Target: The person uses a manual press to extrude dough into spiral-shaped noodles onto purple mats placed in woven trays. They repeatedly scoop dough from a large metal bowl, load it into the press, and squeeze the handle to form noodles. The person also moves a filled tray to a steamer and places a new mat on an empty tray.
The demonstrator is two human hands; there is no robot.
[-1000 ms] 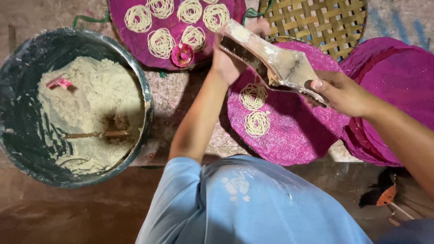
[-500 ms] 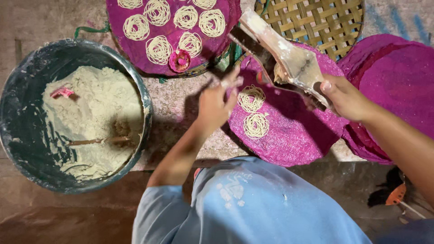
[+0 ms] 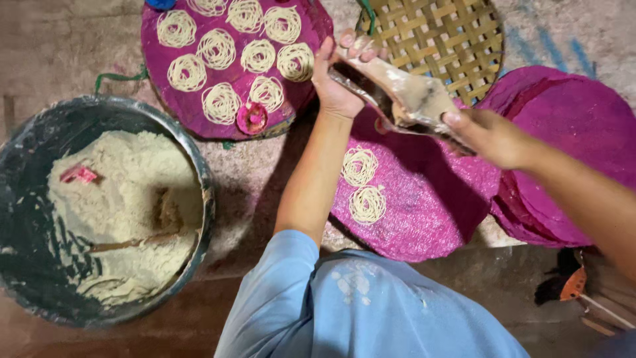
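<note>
Dough-smeared wooden noodle press (image 3: 404, 99), held above the near magenta mat (image 3: 424, 205), with the left hand (image 3: 338, 83) closed around its far end and the right hand (image 3: 493, 136) clamped on its near handle. Two noodle coils (image 3: 363, 184) lie on this mat, so the pressing step appears to be in hand; a further coil would call for squeezing over bare mat. Beyond lie a filled mat (image 3: 199, 113), a woven tray (image 3: 457, 40) and a dough basin (image 3: 199, 172).

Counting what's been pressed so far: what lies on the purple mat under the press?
Two noodle coils lie on the purple mat. The wooden press, held by both hands, hides the mat's upper part.
</note>
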